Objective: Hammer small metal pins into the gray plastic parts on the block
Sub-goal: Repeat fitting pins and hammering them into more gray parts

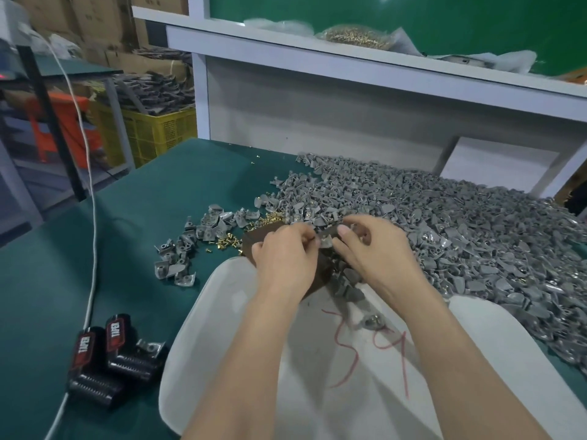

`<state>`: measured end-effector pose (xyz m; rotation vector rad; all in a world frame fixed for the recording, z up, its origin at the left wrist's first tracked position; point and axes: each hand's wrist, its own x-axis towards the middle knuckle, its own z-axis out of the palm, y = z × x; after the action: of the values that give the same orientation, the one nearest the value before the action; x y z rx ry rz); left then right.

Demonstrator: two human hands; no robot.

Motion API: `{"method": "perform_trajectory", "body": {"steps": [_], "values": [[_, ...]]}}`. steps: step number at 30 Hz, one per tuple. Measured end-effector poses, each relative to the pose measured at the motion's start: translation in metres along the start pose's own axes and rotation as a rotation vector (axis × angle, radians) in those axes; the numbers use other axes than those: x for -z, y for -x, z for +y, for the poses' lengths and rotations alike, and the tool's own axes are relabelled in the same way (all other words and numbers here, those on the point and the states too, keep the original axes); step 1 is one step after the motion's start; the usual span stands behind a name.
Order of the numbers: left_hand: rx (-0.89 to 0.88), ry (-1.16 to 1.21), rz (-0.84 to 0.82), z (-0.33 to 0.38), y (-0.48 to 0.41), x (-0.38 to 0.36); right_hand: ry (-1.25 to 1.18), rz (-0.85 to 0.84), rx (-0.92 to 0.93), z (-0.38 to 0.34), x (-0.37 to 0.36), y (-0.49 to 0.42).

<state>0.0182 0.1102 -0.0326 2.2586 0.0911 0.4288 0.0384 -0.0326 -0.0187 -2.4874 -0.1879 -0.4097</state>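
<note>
We see right hand (374, 249) pinching a small gray plastic part (327, 239) over the dark brown block (257, 238). Left hand (286, 262) has fingers curled at the part's left edge, grip unclear. Small brass pins (227, 241) lie left on the green counter (127, 249).

Two black devices lie near left on the desk (152, 192), and each carries a red label with white letters reading "TAPER": one (85, 349) nearer, one (115, 332) just beyond. The white tray (219, 315) bears a red handwritten scrawl (378, 342), perhaps "34", not surely legible.
</note>
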Motion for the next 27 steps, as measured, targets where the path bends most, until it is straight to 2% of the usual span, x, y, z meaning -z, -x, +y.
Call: {"method": "perform_trajectory", "body": {"steps": [3,4,5,7,8,10,11,12,14,16,18,19,21,23,27], "values": [[-0.003,0.165,0.004,0.002,0.000,0.002,-0.200,-0.234,0.058,-0.018,-0.003,-0.006],[0.003,0.219,0.020,0.002,-0.001,0.002,-0.231,-0.203,0.046,-0.022,-0.005,-0.012],[0.024,0.287,0.049,0.002,-0.002,0.004,-0.253,-0.101,0.016,-0.022,-0.005,-0.021],[0.098,0.465,0.148,0.000,-0.006,0.007,-0.274,0.177,-0.128,-0.019,0.002,-0.047],[0.139,0.555,0.215,0.000,-0.007,0.010,-0.228,0.244,-0.225,-0.017,0.005,-0.060],[0.205,0.709,0.354,0.001,-0.009,0.016,0.025,0.151,-0.364,-0.018,0.001,-0.077],[0.221,0.762,0.420,0.001,-0.010,0.018,0.115,0.089,-0.338,-0.025,-0.008,-0.079],[0.227,0.802,0.486,0.001,-0.010,0.021,0.142,0.044,-0.235,-0.036,-0.020,-0.077],[0.224,0.880,0.613,0.000,-0.011,0.027,0.084,-0.075,0.094,-0.065,-0.047,-0.070],[0.233,0.946,0.729,-0.003,-0.013,0.034,0.039,-0.314,0.263,-0.096,-0.073,-0.061],[0.267,0.987,0.819,-0.007,-0.015,0.039,-0.009,-0.537,0.191,-0.119,-0.096,-0.055],[0.293,1.000,0.845,-0.010,-0.015,0.040,-0.017,-0.591,0.123,-0.128,-0.105,-0.051],[0.342,0.999,0.854,-0.013,-0.016,0.041,0.077,-0.580,0.117,-0.135,-0.115,-0.046],[0.369,0.987,0.840,-0.015,-0.016,0.040,0.169,-0.519,0.224,-0.136,-0.115,-0.044],[0.438,1.035,0.792,-0.017,-0.019,0.038,0.129,-0.548,0.220,-0.135,-0.108,-0.056]]}}
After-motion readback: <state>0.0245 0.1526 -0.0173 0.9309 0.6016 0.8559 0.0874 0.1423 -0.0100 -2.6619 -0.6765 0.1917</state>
